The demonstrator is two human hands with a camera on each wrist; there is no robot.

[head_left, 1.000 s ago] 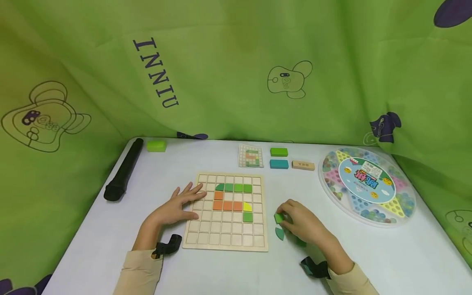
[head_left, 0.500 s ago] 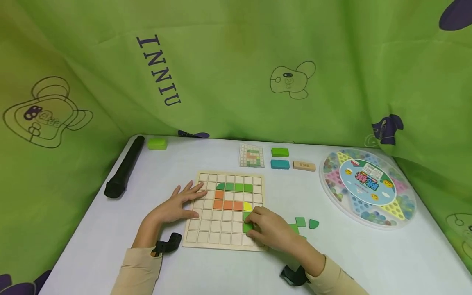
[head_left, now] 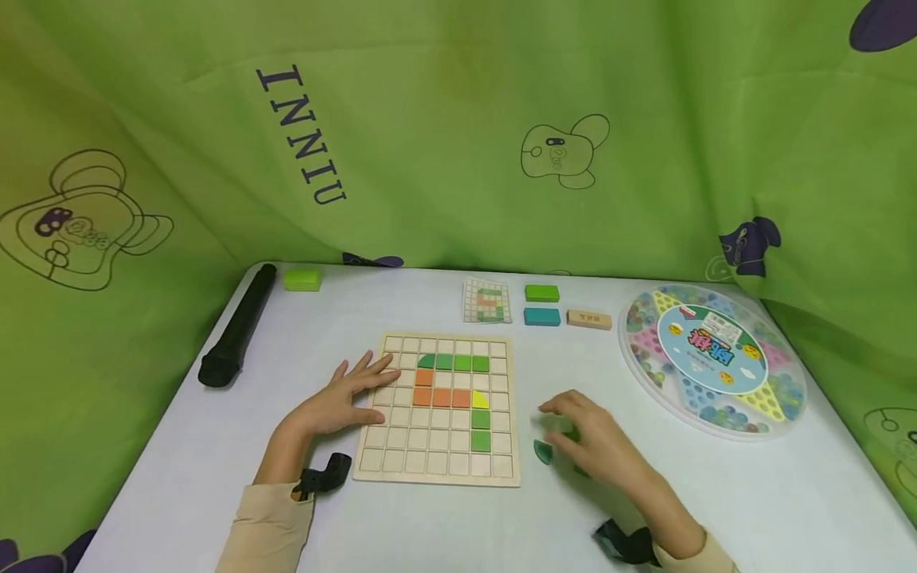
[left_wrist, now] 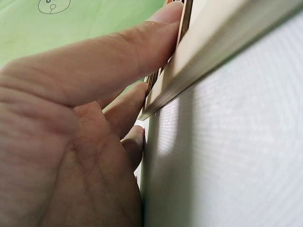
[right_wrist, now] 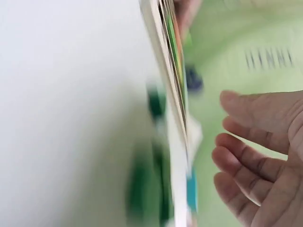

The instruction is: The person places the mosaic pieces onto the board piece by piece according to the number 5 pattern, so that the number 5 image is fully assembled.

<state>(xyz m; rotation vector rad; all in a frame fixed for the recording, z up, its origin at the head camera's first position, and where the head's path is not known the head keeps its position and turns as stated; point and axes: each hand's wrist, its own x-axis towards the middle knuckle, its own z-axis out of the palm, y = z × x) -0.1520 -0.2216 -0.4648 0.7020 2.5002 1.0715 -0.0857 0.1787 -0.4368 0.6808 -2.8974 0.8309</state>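
Note:
A wooden grid board [head_left: 437, 468] lies mid-table, with green tiles [head_left: 462, 364], orange tiles [head_left: 442, 397] and a yellow tile [head_left: 479, 400] in its squares. Under the yellow one sit two more green tiles, the lower one [head_left: 481, 441] in the sixth row. My left hand [head_left: 337, 407] rests spread on the board's left edge; the left wrist view has its thumb on the frame [left_wrist: 203, 54]. Right of the board, my right hand [head_left: 602, 438] hovers over loose green tiles, fingers parted and holding nothing. A dark green quarter-round tile [head_left: 543, 452] shows by its thumb; the others are partly hidden.
Behind the board lie a pattern card [head_left: 487, 301], a green block [head_left: 541, 294], a teal block [head_left: 541, 317] and a wooden block [head_left: 589, 319]. A round Chinese checkers box [head_left: 712, 362] is at right. A black microphone [head_left: 239, 326] and another green block [head_left: 302, 280] are at left.
My right hand carried a green tile from the right onto the board, below the other green one, let go and moved back right over the loose tiles. The left hand stayed put.

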